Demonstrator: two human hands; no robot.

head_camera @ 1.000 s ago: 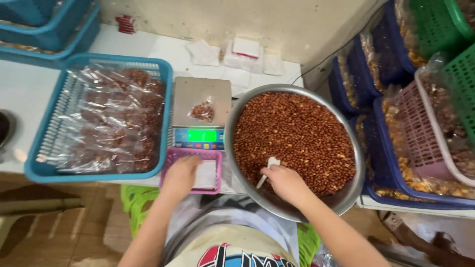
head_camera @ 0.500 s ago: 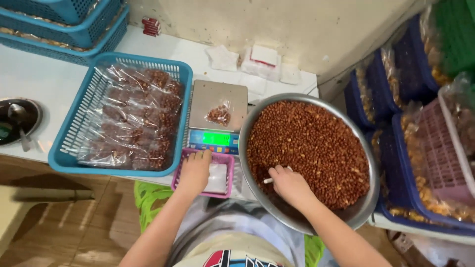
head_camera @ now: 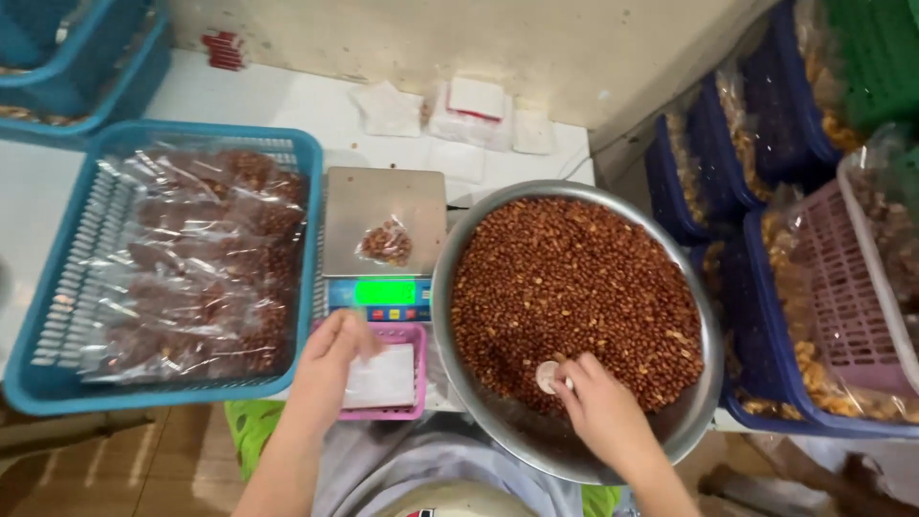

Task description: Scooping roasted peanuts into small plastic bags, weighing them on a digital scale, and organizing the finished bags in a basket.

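Blue basket (head_camera: 57,378), frame left, filled with packed bags (head_camera: 191,263). One bag (head_camera: 386,241) on scale (head_camera: 383,215). Right hand (head_camera: 601,412) fingers closed on white scoop (head_camera: 548,376) in peanut bowl (head_camera: 574,450); left hand (head_camera: 330,359) fingers pinched on empty bags (head_camera: 383,378) in pink tray (head_camera: 417,369). Bowl mostly full.

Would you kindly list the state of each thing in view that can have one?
Scale: switched on, display lit green, one small filled bag on its pan.
Metal bowl: nearly full of peanuts.
Blue basket: loaded with packed bags.
Pink tray: holds empty bags.
Left hand: on the empty bags.
Right hand: gripping a white spoon in the peanuts.
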